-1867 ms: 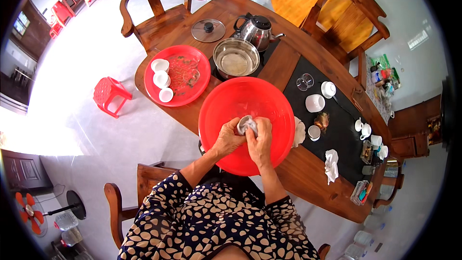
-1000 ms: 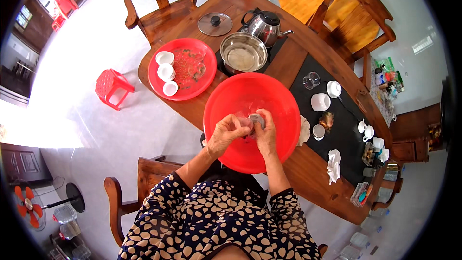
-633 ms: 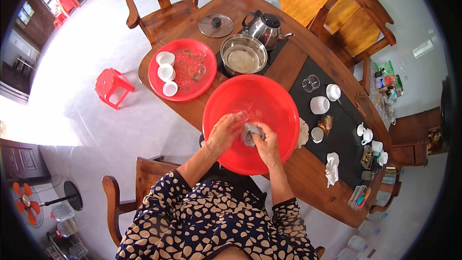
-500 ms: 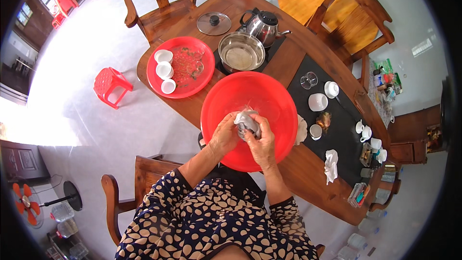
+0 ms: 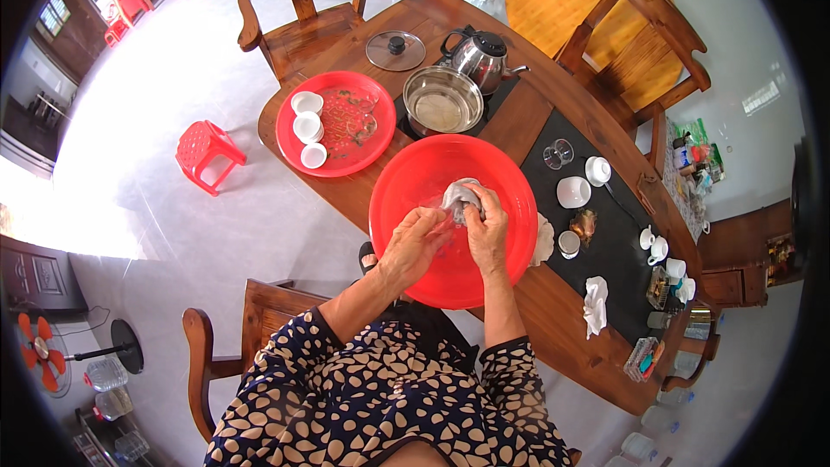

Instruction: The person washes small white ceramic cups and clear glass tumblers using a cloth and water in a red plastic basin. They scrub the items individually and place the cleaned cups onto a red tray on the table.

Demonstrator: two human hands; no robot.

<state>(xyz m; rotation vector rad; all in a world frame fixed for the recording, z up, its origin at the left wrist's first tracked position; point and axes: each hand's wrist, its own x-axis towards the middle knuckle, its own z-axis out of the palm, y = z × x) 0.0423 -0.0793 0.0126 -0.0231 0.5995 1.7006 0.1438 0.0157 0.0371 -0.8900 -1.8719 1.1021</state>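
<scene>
Bunches a grey-white cloth [image 5: 458, 194] in the right hand [image 5: 489, 232], fingers curled round the folds and thumb pressed into them. Brings the left hand [image 5: 413, 246] close beside, thumb and fingers pinched on a clear thing [image 5: 446, 225] next to the cloth; cannot tell its exact shape through the blur. Has cloth and both hands over the inside of a red basin [image 5: 506, 264], nearer its middle than its rim.

Wears a dark patterned top [image 5: 389, 398] with pale spots, sleeves ending well short of the wrists. Faces a long wooden counter [image 5: 553, 316], with the basin overlapping its near edge.

Shows, up and left of the basin, a round red tray [image 5: 367, 151] with white cups [image 5: 308, 127] in a row along its left side. Has, farther back, a glass lid [image 5: 396, 50] lying flat, a steel pot [image 5: 442, 100] without it and, just behind, a steel kettle [image 5: 480, 59], spout to the right.

Carries, on the counter's dark strip to the right, an hourglass-shaped clear glass [image 5: 558, 153], a white bowl [image 5: 574, 192], a small pale cup [image 5: 569, 244] and a brown ornament [image 5: 584, 227] beside the cup. Includes also a crumpled white cloth [image 5: 596, 306], partly over the strip's near edge
</scene>
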